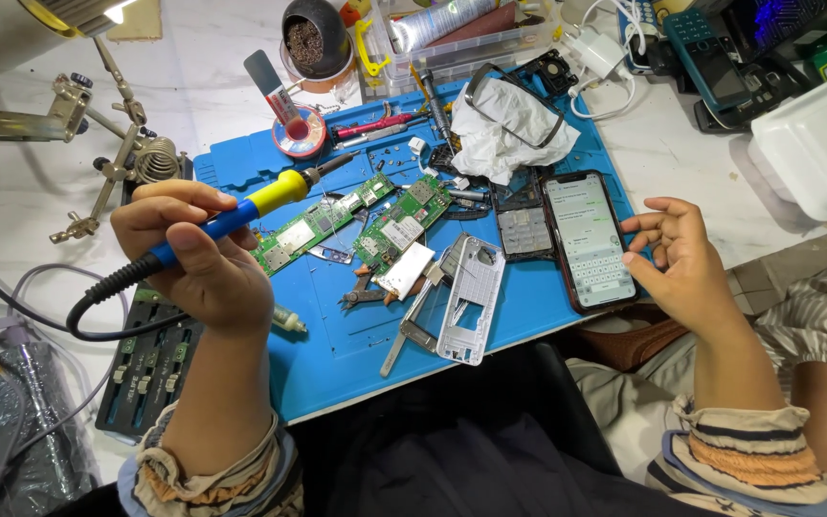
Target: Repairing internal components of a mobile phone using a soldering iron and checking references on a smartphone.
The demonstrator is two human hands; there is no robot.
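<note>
a soldering iron [241, 213] is held in the left hand [198, 258], fingers wrapped closed around its blue and yellow grip, at about nine o'clock of the blue mat [337, 335]. its dark tip is pointed toward one o'clock, just above the green circuit boards [356, 222]. the iron is judged light and stiff, with a tip that may be hot; it is best taken by the insulated grip, as it is now, and its black cord [98, 297] trails down toward seven o'clock and may drag.

the right hand [681, 263] is spread loosely, holding nothing, with the thumb touching the right edge of a lit smartphone [588, 239] lying flat at three o'clock of the mat. the phone is judged smooth, slippery and breakable.

near the mat's centre a silver phone frame [471, 302], a keypad panel [523, 220] and tweezers [361, 292] are crowded together. a crumpled white cloth [504, 124] lies at twelve o'clock, a solder tin [301, 134] at eleven, and a metal helping-hand stand [117, 153] at ten, off the mat. little bare mat is left around the boards.
</note>
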